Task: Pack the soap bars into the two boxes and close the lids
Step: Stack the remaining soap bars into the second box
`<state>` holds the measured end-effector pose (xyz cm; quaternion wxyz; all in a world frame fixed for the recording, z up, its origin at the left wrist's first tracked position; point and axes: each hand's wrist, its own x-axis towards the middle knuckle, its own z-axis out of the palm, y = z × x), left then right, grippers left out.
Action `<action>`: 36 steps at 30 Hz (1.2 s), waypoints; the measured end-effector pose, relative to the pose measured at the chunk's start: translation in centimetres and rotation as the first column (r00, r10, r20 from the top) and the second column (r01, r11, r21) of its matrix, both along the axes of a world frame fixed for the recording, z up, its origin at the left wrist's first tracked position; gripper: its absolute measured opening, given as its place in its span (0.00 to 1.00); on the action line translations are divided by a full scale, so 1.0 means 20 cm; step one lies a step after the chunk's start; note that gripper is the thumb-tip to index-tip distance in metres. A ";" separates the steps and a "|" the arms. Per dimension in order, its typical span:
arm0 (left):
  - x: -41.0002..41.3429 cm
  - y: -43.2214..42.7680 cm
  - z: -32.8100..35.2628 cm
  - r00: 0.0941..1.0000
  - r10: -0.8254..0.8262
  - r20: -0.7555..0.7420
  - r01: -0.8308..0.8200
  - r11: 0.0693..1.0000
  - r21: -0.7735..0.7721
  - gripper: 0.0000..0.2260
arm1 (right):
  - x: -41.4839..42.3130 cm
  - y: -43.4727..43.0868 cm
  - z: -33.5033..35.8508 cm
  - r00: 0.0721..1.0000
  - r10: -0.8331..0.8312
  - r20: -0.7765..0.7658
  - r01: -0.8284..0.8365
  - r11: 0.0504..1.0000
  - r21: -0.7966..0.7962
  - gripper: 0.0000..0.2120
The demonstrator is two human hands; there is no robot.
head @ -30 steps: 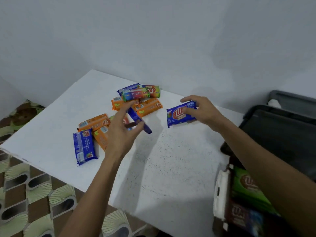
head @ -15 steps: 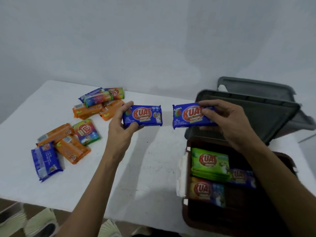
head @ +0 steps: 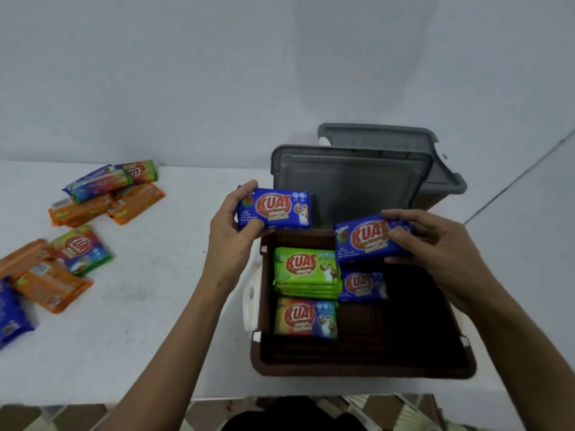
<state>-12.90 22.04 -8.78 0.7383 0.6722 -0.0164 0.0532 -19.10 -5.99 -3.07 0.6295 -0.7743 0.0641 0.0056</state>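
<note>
Our left hand [head: 231, 231] grips one blue soap bar [head: 277, 209], our right hand [head: 435, 247] a second blue bar [head: 367, 239], over the open brown box [head: 357, 367], few packed bars [head: 306, 269] beneath, many loose bars [head: 77, 209] on the surface [head: 140, 337] to our left, lids unclosed.

Leftmost blue bar [head: 12, 312] (cropped, blurred)

Left hand [head: 231, 233], right hand [head: 441, 253], bare forearms [head: 174, 337] (dark clothing [head: 280, 415])

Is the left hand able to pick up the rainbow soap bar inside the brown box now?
Probably not yet: the left hand grips a blue bar. The rainbow bar lies uncovered in the open brown box, so the way is free.
</note>
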 end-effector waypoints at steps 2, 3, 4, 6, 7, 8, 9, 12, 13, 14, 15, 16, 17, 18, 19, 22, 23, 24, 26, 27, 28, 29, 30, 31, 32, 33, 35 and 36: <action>-0.02 -0.04 -0.01 1.000 -0.005 -0.003 0.005 1.000 0.025 0.20 | -0.04 -0.05 -0.03 0.998 -0.009 -0.060 0.005 0.998 -0.063 0.14; -0.03 -0.06 -0.02 1.000 -0.006 -0.003 0.006 0.999 0.037 0.21 | -0.06 -0.07 -0.06 0.996 -0.017 -0.086 0.009 0.996 -0.093 0.15; -0.04 -0.08 -0.03 1.000 -0.005 -0.001 0.005 0.999 0.053 0.21 | -0.07 -0.09 -0.08 0.994 -0.024 -0.105 0.012 0.993 -0.118 0.15; -0.07 -0.12 -0.04 1.000 0.005 0.007 -0.006 0.996 0.091 0.22 | -0.08 -0.11 -0.13 0.992 -0.026 -0.126 0.004 0.985 -0.170 0.15; -0.09 -0.13 -0.04 1.000 0.011 0.015 -0.013 0.994 0.107 0.22 | -0.07 -0.10 -0.16 0.990 -0.020 -0.138 -0.009 0.978 -0.207 0.16; -0.11 -0.14 -0.04 1.000 0.018 0.024 -0.021 0.992 0.121 0.22 | -0.07 -0.10 -0.19 0.988 -0.014 -0.155 -0.024 0.970 -0.241 0.16; -0.12 -0.16 -0.04 0.999 0.025 0.031 -0.029 0.991 0.132 0.22 | -0.06 -0.09 -0.22 0.984 -0.009 -0.179 -0.039 0.964 -0.263 0.17; -0.15 -0.18 -0.05 0.998 0.034 0.044 -0.041 0.987 0.155 0.22 | -0.03 -0.08 -0.34 0.967 0.004 -0.254 -0.086 0.947 -0.311 0.17; -0.16 -0.18 -0.06 0.998 0.036 0.045 -0.044 0.984 0.175 0.22 | -0.02 -0.08 -0.37 0.963 0.004 -0.270 -0.094 0.943 -0.321 0.17; -0.16 -0.19 -0.06 0.998 0.039 0.045 -0.047 0.980 0.193 0.22 | -0.01 -0.07 -0.39 0.959 0.000 -0.282 -0.097 0.938 -0.332 0.16; -0.17 -0.19 -0.06 0.998 0.044 0.045 -0.052 0.978 0.204 0.22 | 0.00 -0.08 -0.40 0.956 -0.008 -0.292 -0.100 0.930 -0.355 0.16; -0.17 -0.19 -0.06 0.998 0.049 0.046 -0.058 0.976 0.212 0.22 | 0.00 -0.08 -0.40 0.954 -0.016 -0.301 -0.109 0.913 -0.394 0.16; -0.17 -0.20 -0.06 0.998 0.052 0.047 -0.061 0.974 0.218 0.22 | 0.00 -0.08 -0.40 0.953 -0.020 -0.304 -0.122 0.889 -0.442 0.17; -0.17 -0.20 -0.06 0.997 0.052 0.048 -0.062 0.972 0.225 0.23 | 0.00 -0.08 -0.40 0.954 -0.015 -0.301 -0.141 0.859 -0.492 0.17; -0.17 -0.20 -0.06 0.997 0.050 0.051 -0.060 0.971 0.233 0.23 | -0.01 -0.07 -0.40 0.955 -0.001 -0.295 -0.164 0.828 -0.536 0.18; -0.17 -0.20 -0.07 0.997 0.045 0.057 -0.059 0.963 0.261 0.23 | -0.02 -0.03 -0.42 0.950 0.043 -0.310 -0.244 0.723 -0.646 0.21; -0.17 -0.20 -0.07 0.997 0.045 0.063 -0.060 0.961 0.271 0.23 | -0.02 -0.02 -0.43 0.944 0.044 -0.327 -0.266 0.685 -0.678 0.23; -0.17 -0.20 -0.07 0.997 0.044 0.069 -0.062 0.959 0.277 0.23 | -0.02 -0.01 -0.43 0.939 0.040 -0.342 -0.285 0.648 -0.706 0.24; -0.17 -0.21 -0.07 0.996 0.045 0.079 -0.066 0.956 0.286 0.23 | -0.03 -0.01 -0.43 0.934 0.046 -0.353 -0.313 0.580 -0.752 0.25; -0.17 -0.21 -0.08 0.996 0.047 0.080 -0.068 0.955 0.290 0.23 | -0.03 -0.01 -0.43 0.936 0.057 -0.348 -0.321 0.552 -0.770 0.25; -0.17 -0.20 -0.08 0.996 0.049 0.081 -0.071 0.952 0.298 0.23 | -0.03 -0.01 -0.43 0.937 0.069 -0.343 -0.326 0.527 -0.785 0.26; -0.17 -0.20 -0.08 0.995 0.050 0.082 -0.073 0.949 0.307 0.23 | -0.03 -0.01 -0.43 0.938 0.079 -0.337 -0.329 0.504 -0.798 0.26; -0.17 -0.20 -0.07 0.995 0.051 0.081 -0.074 0.947 0.313 0.23 | -0.04 -0.01 -0.43 0.938 0.088 -0.334 -0.334 0.478 -0.812 0.27; -0.17 -0.20 -0.07 0.996 0.051 0.078 -0.073 0.947 0.313 0.23 | -0.04 -0.01 -0.43 0.939 0.098 -0.329 -0.337 0.443 -0.831 0.28; -0.17 -0.20 -0.06 0.996 0.047 0.071 -0.067 0.949 0.308 0.23 | -0.05 -0.01 -0.42 0.942 0.104 -0.318 -0.332 0.405 -0.852 0.29; -0.17 -0.20 -0.06 0.997 0.040 0.060 -0.056 0.952 0.300 0.23 | -0.05 -0.02 -0.40 0.951 0.106 -0.289 -0.308 0.377 -0.874 0.29; -0.18 -0.22 -0.03 0.999 0.022 0.036 -0.031 0.963 0.268 0.23 | -0.05 -0.04 -0.35 0.974 0.143 -0.175 -0.221 0.430 -0.875 0.25; -0.19 -0.23 -0.02 1.000 0.014 0.026 -0.020 0.970 0.242 0.23 | -0.05 -0.06 -0.32 0.979 0.174 -0.106 -0.183 0.518 -0.835 0.21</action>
